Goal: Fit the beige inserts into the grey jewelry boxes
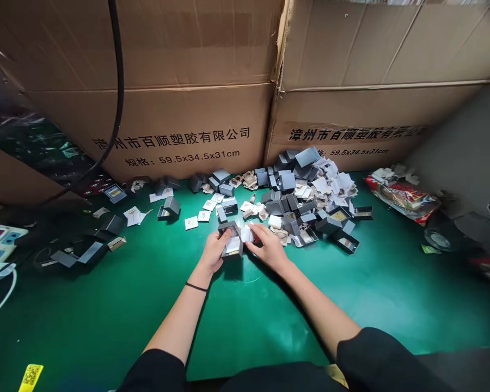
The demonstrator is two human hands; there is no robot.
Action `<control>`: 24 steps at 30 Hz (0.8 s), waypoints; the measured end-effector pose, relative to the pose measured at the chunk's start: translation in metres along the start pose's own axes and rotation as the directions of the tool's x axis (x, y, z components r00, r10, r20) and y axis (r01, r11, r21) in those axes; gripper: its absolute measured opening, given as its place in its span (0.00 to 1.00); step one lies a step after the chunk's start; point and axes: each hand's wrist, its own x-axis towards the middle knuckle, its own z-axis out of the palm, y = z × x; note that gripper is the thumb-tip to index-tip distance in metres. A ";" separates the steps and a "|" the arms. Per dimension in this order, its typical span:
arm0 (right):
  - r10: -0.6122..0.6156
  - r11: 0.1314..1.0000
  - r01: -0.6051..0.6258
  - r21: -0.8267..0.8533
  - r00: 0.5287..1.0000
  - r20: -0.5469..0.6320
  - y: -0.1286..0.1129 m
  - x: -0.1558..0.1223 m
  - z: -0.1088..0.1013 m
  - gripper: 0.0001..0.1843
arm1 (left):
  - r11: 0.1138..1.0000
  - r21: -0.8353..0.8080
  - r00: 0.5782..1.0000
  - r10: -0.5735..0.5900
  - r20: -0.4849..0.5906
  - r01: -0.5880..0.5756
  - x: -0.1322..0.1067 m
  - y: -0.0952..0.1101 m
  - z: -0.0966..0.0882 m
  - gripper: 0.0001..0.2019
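My left hand is closed around a small dark grey box, which is open and shows a pale inside. Pinched in the fingers of my right hand is a small white piece, at the box's right side. Whether that piece is card or foam I cannot tell. Just beyond my hands lie white square cards and more small grey boxes.
A heap of grey boxes and white paper pieces spreads over the green table. Cardboard cartons wall off the back. A red packet lies right, a power strip left; a black cable hangs down.
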 end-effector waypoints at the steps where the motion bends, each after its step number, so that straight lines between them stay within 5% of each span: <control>1: 0.041 0.999 -0.041 0.011 0.999 -0.025 0.000 0.000 -0.001 0.21 | 0.998 -0.001 0.998 0.057 -0.033 -0.057 0.001 -0.001 0.000 0.27; 6: 0.321 0.926 -0.303 0.226 0.946 -0.046 0.003 0.005 -0.002 0.19 | 0.964 0.115 0.956 0.257 -0.144 -0.241 0.006 -0.011 -0.003 0.24; 12: 0.386 0.728 -0.385 0.567 0.914 0.125 0.012 0.010 -0.001 0.26 | 0.761 0.554 0.908 0.419 -0.023 -0.338 0.006 -0.015 -0.006 0.14; 18: 0.255 0.943 -0.257 0.210 0.966 0.040 0.006 0.007 -0.004 0.22 | 0.773 0.403 0.872 0.431 0.234 -0.490 -0.004 0.002 0.002 0.16; 20: 0.164 0.982 -0.165 0.092 0.986 0.017 0.005 0.005 -0.003 0.21 | 0.844 0.325 0.902 0.371 0.222 -0.427 -0.004 0.002 0.004 0.17; 24: -0.002 0.999 0.002 -0.047 1.000 -0.002 0.007 0.003 0.000 0.22 | 0.992 0.124 0.990 0.005 0.140 -0.023 -0.002 0.000 0.002 0.25</control>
